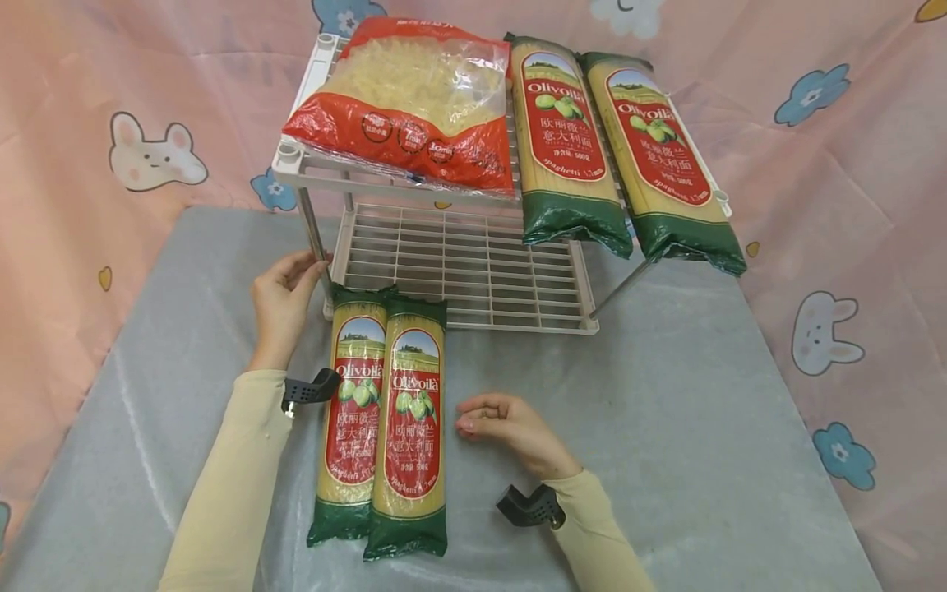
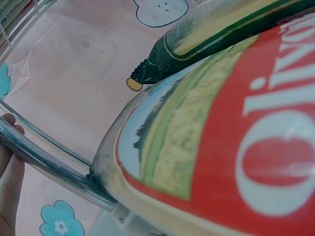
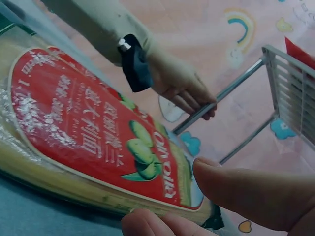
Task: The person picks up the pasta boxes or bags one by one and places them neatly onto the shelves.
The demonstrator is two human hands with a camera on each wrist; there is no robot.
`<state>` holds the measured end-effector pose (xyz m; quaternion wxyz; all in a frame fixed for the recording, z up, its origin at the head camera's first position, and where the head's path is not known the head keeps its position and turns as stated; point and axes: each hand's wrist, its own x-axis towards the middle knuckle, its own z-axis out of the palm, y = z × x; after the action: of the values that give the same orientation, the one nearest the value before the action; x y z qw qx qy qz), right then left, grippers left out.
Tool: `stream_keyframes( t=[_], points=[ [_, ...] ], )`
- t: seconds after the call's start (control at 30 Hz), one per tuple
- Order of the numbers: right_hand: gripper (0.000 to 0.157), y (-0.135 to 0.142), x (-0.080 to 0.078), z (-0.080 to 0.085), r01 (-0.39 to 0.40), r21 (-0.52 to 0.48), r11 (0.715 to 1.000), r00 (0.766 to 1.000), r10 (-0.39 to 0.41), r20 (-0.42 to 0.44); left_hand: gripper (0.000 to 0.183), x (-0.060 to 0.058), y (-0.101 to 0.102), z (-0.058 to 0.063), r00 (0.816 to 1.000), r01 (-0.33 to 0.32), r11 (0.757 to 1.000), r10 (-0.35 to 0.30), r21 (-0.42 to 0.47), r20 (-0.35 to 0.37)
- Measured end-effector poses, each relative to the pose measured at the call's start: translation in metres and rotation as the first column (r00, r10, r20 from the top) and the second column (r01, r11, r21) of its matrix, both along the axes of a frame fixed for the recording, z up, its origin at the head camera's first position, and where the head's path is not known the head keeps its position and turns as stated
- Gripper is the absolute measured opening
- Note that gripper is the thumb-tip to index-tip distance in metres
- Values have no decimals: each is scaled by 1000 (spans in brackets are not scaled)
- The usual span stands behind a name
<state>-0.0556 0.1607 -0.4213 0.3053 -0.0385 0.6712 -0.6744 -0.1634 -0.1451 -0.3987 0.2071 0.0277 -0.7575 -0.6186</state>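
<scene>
My left hand (image 1: 284, 300) holds the front left metal post (image 1: 314, 226) of a two-tier white rack. The left wrist view shows its fingers behind the post (image 2: 54, 172). Two spaghetti packs with green ends and red labels lie on the table in front of the rack, the right pack (image 1: 409, 427) overlapping the left pack (image 1: 351, 427). Just right of them is my right hand (image 1: 518, 432), fingers loosely bent and holding nothing. In the right wrist view its thumb (image 3: 246, 194) stands apart from the fingers, close to the spaghetti pack (image 3: 98, 132).
On the rack's upper shelf lie a red and clear bag of pale pasta (image 1: 422, 90) and two more spaghetti packs, a left one (image 1: 565, 140) and a right one (image 1: 658, 156), overhanging the front edge. Below is the slatted lower shelf (image 1: 466, 263). A pink patterned curtain (image 1: 851, 205) surrounds the grey table (image 1: 666, 427).
</scene>
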Motion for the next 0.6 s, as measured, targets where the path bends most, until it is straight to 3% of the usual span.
stream_keyframes(
  t=[0.6],
  points=[
    [39, -17, 5, -16, 16, 47, 999, 1000, -17, 17, 24, -1, 0, -1, 1000, 11, 999, -11, 39, -16]
  ],
)
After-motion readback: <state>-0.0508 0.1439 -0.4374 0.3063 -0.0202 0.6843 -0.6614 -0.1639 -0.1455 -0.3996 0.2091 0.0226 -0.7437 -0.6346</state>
